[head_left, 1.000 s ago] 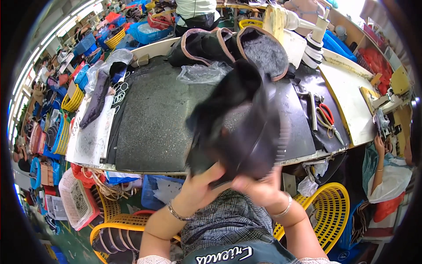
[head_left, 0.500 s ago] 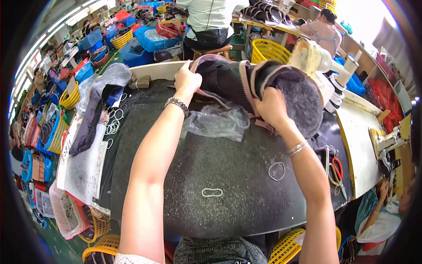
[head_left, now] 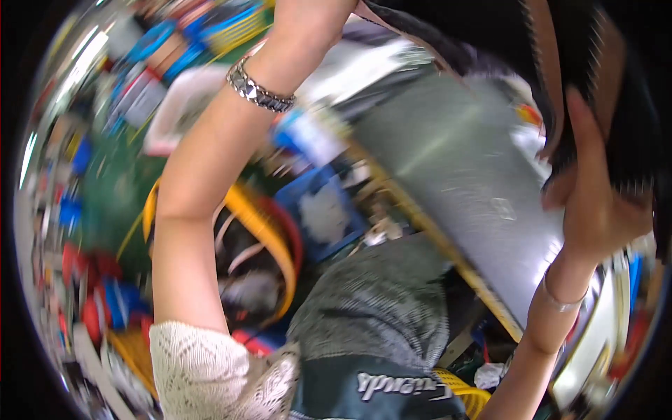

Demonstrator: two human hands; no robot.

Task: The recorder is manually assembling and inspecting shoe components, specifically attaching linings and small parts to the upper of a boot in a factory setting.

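Observation:
A bundle of black boot uppers (head_left: 483, 24) with pale zigzag-stitched edges is raised close in front of me at the upper right, dark and partly cut off. My right hand (head_left: 598, 199) grips it from below, its thumb stretched up along the black material and its other fingers partly hidden. At the upper edge, my left hand (head_left: 318, 17) meets the other end of the bundle; its fingers are out of the picture. The grey-black work table (head_left: 448, 168) lies below the bundle, with a small pale rubber band (head_left: 502, 208) on it.
A yellow basket (head_left: 283, 280) with dark pieces stands on the green floor below my left forearm, a blue crate (head_left: 322, 210) beside it. Farther left is a pale pink-rimmed bin (head_left: 164, 122). Another yellow basket (head_left: 465, 392) is near my lap. Much of the background is blurred.
The bundle has been lifted off the table toward me, both hands rising with it. My view has swung down and to the left, so the table now runs slantwise on the right.

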